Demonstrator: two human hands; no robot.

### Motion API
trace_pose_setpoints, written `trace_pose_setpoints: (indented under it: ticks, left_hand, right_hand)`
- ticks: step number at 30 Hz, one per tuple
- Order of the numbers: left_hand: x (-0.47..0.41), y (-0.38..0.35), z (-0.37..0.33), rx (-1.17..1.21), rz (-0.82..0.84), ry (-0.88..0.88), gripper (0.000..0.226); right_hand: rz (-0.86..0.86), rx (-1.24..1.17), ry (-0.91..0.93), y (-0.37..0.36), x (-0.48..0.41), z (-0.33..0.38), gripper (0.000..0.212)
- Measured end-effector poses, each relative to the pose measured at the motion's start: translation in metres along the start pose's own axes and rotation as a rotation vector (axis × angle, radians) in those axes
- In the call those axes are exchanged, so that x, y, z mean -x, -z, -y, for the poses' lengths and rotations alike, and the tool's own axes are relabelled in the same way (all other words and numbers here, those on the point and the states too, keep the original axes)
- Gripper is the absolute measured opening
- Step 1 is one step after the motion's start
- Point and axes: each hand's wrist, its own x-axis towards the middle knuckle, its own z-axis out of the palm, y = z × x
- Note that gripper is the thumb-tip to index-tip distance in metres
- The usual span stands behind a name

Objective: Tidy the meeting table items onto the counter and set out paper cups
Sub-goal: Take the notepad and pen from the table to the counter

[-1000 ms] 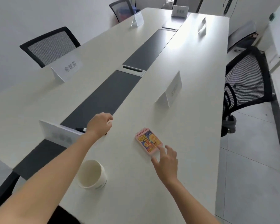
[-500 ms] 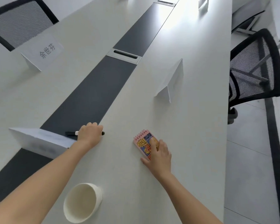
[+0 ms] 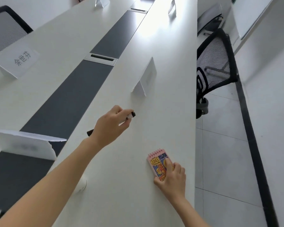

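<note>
My left hand (image 3: 111, 125) grips a black and white marker pen (image 3: 131, 115), lifted a little above the white meeting table (image 3: 115, 194); the pen's ends stick out on both sides of the fist. My right hand (image 3: 172, 179) lies on a small pink spiral notepad (image 3: 156, 163) with a comic cover, near the table's right edge, with fingers on its cover and thumb at its near edge. A white paper cup (image 3: 82, 185) shows partly behind my left forearm.
White folded name cards stand on the table: one ahead (image 3: 145, 79), one at near left (image 3: 23, 143), one at far left (image 3: 18, 63). A dark strip (image 3: 67, 102) with a cable slot runs down the middle. A black mesh chair (image 3: 215, 66) stands at the right.
My left hand has picked the marker up from beside the dark strip and moved it forward and right. My right hand stays on the notepad. The camera has tilted.
</note>
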Motion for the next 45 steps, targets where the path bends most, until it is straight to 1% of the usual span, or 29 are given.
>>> trace_pose_setpoints:
  ticks: [2, 4, 6, 8, 11, 13, 15, 18, 21, 28, 31, 34, 37, 41, 45]
  left_hand:
    - [0.011, -0.011, -0.028, 0.032, -0.011, 0.004, 0.035]
    - [0.026, -0.031, -0.052, 0.07, -0.003, 0.055, 0.029]
    - [0.047, -0.061, -0.078, 0.118, 0.053, 0.134, 0.027]
    - [0.069, -0.095, -0.102, 0.172, 0.131, 0.195, 0.026]
    - [0.102, -0.149, -0.147, 0.275, 0.255, 0.235, 0.025]
    - [0.123, -0.183, -0.183, 0.338, 0.347, 0.252, 0.025]
    - [0.145, -0.213, -0.223, 0.378, 0.444, 0.231, 0.024]
    - [0.179, -0.253, -0.284, 0.351, 0.636, 0.104, 0.031]
    - [0.218, -0.281, -0.334, 0.323, 0.84, -0.053, 0.035]
    - [0.285, -0.329, -0.429, 0.304, 1.157, -0.412, 0.035]
    - [0.31, -0.344, -0.47, 0.324, 1.264, -0.56, 0.029]
    - [0.331, -0.357, -0.506, 0.342, 1.356, -0.675, 0.023]
    - [0.352, -0.368, -0.536, 0.328, 1.447, -0.793, 0.023]
    - [0.375, -0.379, -0.558, 0.299, 1.562, -0.897, 0.023]
    - [0.399, -0.39, -0.568, 0.234, 1.64, -0.987, 0.022]
  right_hand:
    - [-0.006, -0.049, -0.063, 0.005, 0.024, -0.021, 0.072]
    - [0.02, -0.138, -0.115, 0.016, 0.042, -0.04, 0.076]
    - [0.07, -0.225, -0.162, 0.031, 0.057, -0.061, 0.086]
    - [0.095, -0.332, -0.262, 0.046, 0.073, -0.084, 0.082]
    - [0.033, -0.479, -0.464, 0.065, 0.112, -0.13, 0.071]
    - [-0.019, -0.501, -0.586, 0.074, 0.145, -0.169, 0.066]
    - [-0.104, -0.501, -0.721, 0.082, 0.183, -0.207, 0.062]
    - [-0.242, -0.517, -0.921, 0.093, 0.242, -0.253, 0.061]
    - [-0.422, -0.535, -1.125, 0.098, 0.298, -0.28, 0.061]
    - [-0.788, -0.568, -1.505, 0.101, 0.406, -0.293, 0.064]
    - [-0.964, -0.558, -1.709, 0.104, 0.446, -0.293, 0.063]
    - [-1.081, -0.552, -1.887, 0.106, 0.471, -0.286, 0.059]
    - [-1.205, -0.545, -2.038, 0.105, 0.489, -0.278, 0.057]
    - [-1.321, -0.56, -2.217, 0.096, 0.495, -0.269, 0.058]
    - [-1.389, -0.57, -2.362, 0.085, 0.495, -0.256, 0.059]
